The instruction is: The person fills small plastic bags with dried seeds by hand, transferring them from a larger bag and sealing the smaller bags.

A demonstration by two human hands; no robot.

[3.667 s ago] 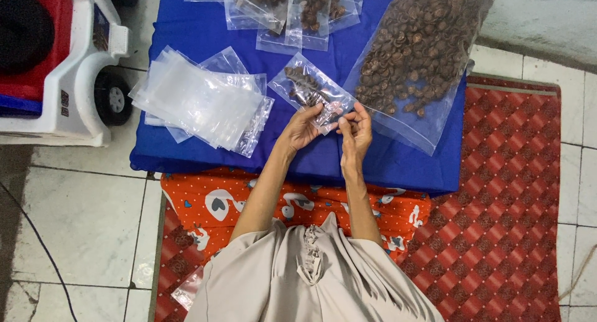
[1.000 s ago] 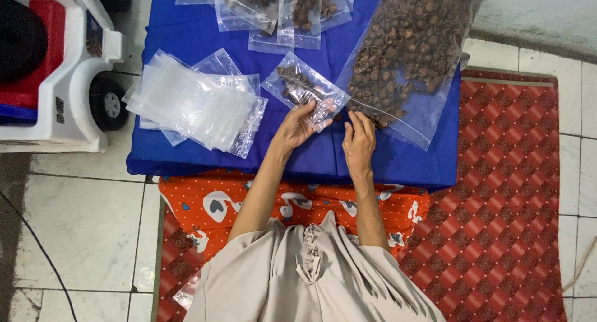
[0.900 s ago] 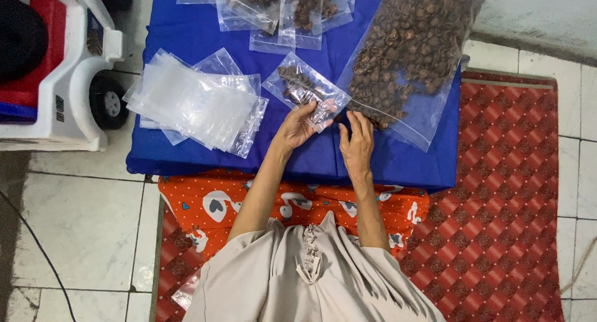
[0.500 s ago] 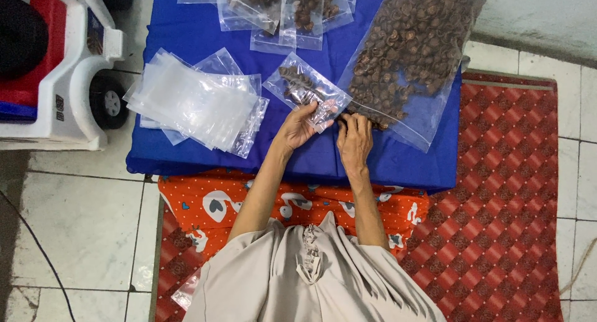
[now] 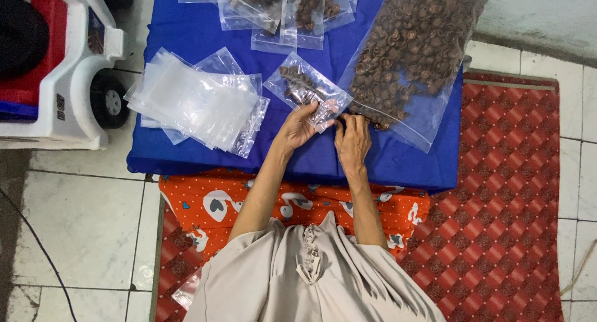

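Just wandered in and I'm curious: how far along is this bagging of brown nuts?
Done: several small filled bags lie at the cloth's far edge. In hand: the left hand and right hand both hold one small filled bag. Left: the big bag of brown nuts looks nearly full, and a stack of empty bags waits.

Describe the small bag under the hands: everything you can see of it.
The small bag is a clear plastic pouch partly filled with dark brown dried pieces. It lies flat and skewed on the blue cloth, beside the large bag. The left hand pinches its near edge; the right hand touches its corner.
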